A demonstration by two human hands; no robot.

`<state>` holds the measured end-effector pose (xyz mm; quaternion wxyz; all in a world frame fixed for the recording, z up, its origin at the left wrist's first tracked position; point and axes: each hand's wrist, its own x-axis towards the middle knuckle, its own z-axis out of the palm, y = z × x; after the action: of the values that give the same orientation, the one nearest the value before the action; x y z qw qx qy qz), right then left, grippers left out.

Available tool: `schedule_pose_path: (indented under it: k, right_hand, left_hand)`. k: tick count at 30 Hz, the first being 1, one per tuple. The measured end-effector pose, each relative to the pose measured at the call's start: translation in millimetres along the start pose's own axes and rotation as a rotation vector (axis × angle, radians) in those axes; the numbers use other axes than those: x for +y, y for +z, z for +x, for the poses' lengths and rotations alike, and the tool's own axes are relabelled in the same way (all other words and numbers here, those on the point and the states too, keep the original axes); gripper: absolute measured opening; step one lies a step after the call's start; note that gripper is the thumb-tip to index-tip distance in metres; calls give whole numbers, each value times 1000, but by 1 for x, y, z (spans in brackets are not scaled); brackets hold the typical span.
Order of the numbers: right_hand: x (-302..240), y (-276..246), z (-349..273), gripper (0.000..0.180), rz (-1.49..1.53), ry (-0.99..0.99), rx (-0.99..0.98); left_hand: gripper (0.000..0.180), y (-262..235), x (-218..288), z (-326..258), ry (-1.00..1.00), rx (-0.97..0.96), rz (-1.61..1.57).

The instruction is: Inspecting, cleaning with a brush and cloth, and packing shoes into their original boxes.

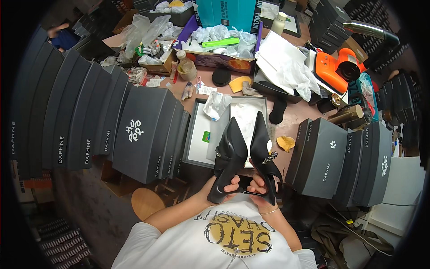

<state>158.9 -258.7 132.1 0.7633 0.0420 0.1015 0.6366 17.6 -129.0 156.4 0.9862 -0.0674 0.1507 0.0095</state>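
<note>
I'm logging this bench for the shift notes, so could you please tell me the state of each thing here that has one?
Left black high-heeled shoe: held in left hand, toe pointing away.
Right black high-heeled shoe: held in right hand.
Grey shoe box: open, white tissue inside.
Dark shoe boxes: closed, stacked on their sides.
Orange tool: lying on table.

I observed both forearms entering from the lower centre of the frame, bare and bent inward. My left hand (222,187) was closed in a grip, thumb forward. My right hand (261,188) was likewise clenched, with a thin bracelet at the wrist.
</note>
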Motion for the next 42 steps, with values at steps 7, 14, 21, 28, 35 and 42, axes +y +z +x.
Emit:
schedule_pose_path:
  k: [7,14,21,28,35,42]
  right_hand:
    - [1,22,1,36,-302,-52,91]
    - [-3,43,6,65,-1031,-188,346]
    - [-2,35,9,95,-1873,-273,477]
    - [9,28,12,96,-1856,-282,452]
    - [11,27,10,98,-1859,-270,507]
    - [-1,4,-1,98,-1750,-319,487]
  left_hand:
    - [33,6,5,2,-42,77,194]
    - [29,0,19,-3,177,325,316]
    - [37,-2,24,1,471,525,685]
    - [66,-5,19,5,441,463,716]
    - [79,-19,15,6,456,490,797]
    - [102,-8,4,11,492,327,1252]
